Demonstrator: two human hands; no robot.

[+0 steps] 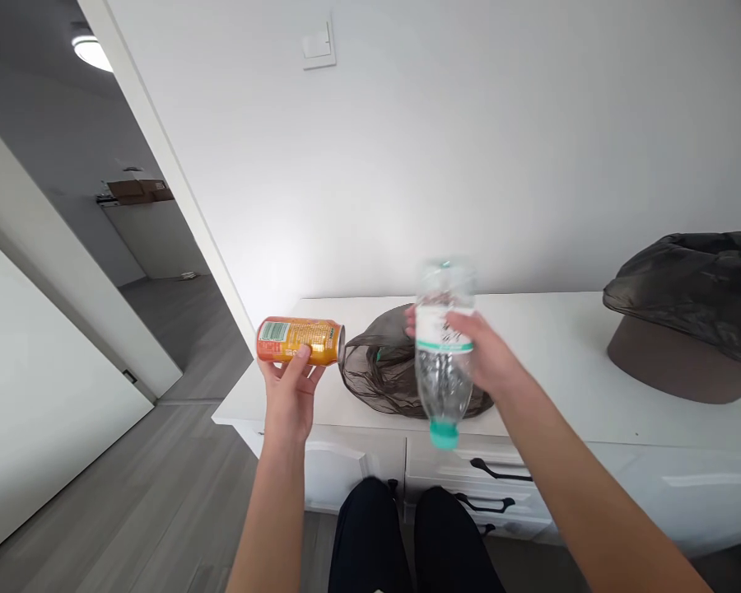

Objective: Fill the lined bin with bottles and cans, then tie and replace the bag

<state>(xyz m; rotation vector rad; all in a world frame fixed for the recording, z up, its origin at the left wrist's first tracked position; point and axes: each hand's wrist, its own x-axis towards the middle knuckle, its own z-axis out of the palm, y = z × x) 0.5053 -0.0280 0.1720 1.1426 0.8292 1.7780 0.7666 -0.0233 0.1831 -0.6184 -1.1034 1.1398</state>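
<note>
My left hand [289, 403] is closed round an orange drink can [300, 340], which lies sideways with its barcode side showing. Held upside down in my right hand [485, 350] is a clear plastic water bottle [445, 375] with a white and green label; its green cap points down toward me. Between and behind the two hands, a dark see-through plastic bag [376, 387] sits on the white cabinet top with its mouth spread. Something small and green shows inside the bag. The bottle hides part of the bag, and the can's end overlaps its left edge.
A brown bin lined with a dark bag [685, 329] stands at the right of the white cabinet [549, 371]. Black drawer handles [500, 471] stick out from its front. A wall with a light switch [319, 45] rises behind. On the left is an open doorway.
</note>
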